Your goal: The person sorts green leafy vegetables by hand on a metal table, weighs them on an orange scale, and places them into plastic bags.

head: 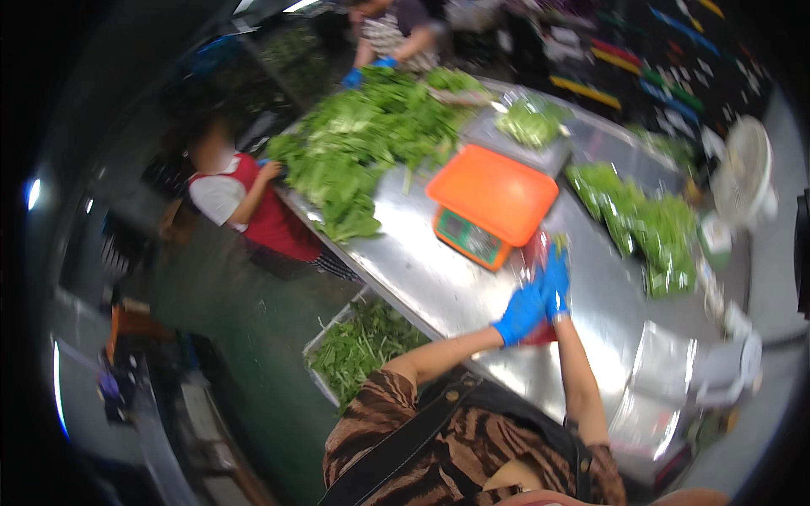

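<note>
My left hand [522, 314] and my right hand [557, 281], both in blue gloves, meet over a clear plastic bag with red on it [536, 252]. The bag lies on the stainless steel table [430, 269]. My right fingers stretch forward along it, and a bit of green [561, 240] shows at their tips. Blur and overlap hide whether either hand grips the bag. Just beyond it stands an orange weighing scale [493, 190] with a green display panel, its pan bare. Behind the scale, a grey tray [484, 131] carries a bagged bunch of greens [530, 124].
Loose leafy greens [373, 133] cover the table's far left. Bagged greens [639, 221] lie at right, near a white fan [743, 171]. Clear bags [658, 379] are stacked front right. A crate of greens [364, 348] stands below the left edge. Two people [253, 202] [402, 31] handle greens.
</note>
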The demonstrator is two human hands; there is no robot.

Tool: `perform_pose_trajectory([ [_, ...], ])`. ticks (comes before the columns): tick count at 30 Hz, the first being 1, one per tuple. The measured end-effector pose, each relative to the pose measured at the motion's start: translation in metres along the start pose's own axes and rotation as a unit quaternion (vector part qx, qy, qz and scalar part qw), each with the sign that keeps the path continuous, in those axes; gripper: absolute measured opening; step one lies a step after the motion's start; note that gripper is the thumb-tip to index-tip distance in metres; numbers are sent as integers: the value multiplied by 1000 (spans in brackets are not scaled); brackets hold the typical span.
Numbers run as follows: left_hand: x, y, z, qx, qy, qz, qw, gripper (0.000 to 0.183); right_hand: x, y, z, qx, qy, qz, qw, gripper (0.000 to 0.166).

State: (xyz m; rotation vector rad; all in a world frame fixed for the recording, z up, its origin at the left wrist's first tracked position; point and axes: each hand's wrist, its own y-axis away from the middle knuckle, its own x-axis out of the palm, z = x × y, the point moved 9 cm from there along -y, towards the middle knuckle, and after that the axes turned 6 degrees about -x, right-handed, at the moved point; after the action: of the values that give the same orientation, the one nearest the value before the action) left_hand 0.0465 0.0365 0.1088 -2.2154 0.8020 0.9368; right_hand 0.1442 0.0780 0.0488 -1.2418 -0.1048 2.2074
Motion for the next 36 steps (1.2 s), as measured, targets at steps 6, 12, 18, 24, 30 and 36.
perform_pose_trajectory([
  [6,1,18,-16,47,-149,23,987,44,3,9,-2,-20,67,28,997,59],
  [12,-2,3,19,-130,143,45,980,35,11,11,-6,21,72,55,996,63],
  [18,-7,-12,-27,28,-10,19,999,27,6,13,-3,-53,68,-40,995,63],
  [24,3,-24,-54,142,-160,-50,976,27,-7,7,-2,32,39,94,994,64],
  [30,13,-30,-108,155,-128,56,978,13,-41,33,-38,35,-122,128,984,62],
  [36,20,-33,-150,179,58,84,979,12,-84,59,-32,78,-386,326,859,61],
])
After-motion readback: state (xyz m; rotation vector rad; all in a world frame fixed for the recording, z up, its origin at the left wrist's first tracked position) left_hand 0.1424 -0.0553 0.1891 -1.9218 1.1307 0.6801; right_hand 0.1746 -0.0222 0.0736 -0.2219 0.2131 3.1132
